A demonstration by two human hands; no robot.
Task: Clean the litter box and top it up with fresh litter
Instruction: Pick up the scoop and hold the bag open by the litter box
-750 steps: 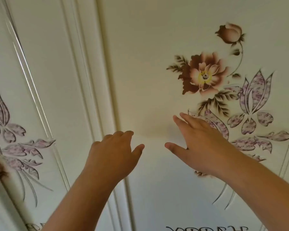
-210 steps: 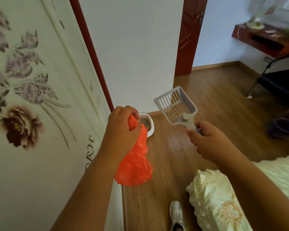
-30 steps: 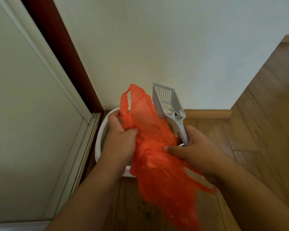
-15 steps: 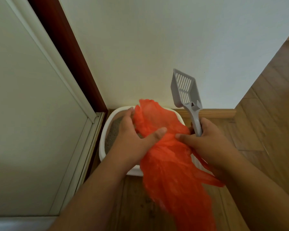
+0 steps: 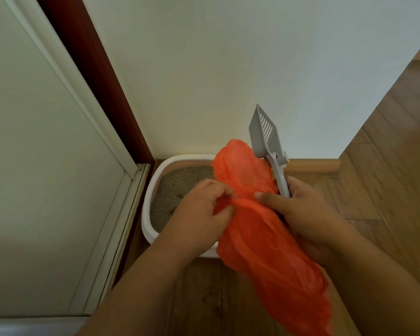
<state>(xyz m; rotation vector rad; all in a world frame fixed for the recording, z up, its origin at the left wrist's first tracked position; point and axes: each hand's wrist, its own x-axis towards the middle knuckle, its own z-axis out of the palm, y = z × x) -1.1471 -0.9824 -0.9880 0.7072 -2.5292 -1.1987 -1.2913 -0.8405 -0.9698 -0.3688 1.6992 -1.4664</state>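
Observation:
A white litter box [image 5: 148, 197] holding grey litter [image 5: 177, 187] sits on the floor in the corner against the wall. Above it, my left hand [image 5: 201, 209] pinches the edge of an orange plastic bag [image 5: 264, 241] that hangs down to the lower right. My right hand [image 5: 301, 209] grips the handle of a grey slotted litter scoop [image 5: 264, 137], which points up, and its thumb also presses on the bag. The bag and my hands hide the right half of the box.
A white wall [image 5: 228, 69] stands right behind the box. A white sliding door [image 5: 34, 166] with a dark red frame [image 5: 95, 81] lies to the left. Wooden floor [image 5: 386, 154] extends to the right and toward me, edged by a wooden baseboard [image 5: 313, 164].
The view has moved closer over the box, showing more litter. My left hand has shifted its grip on the bag's edge, and the scoop has tilted a little further right.

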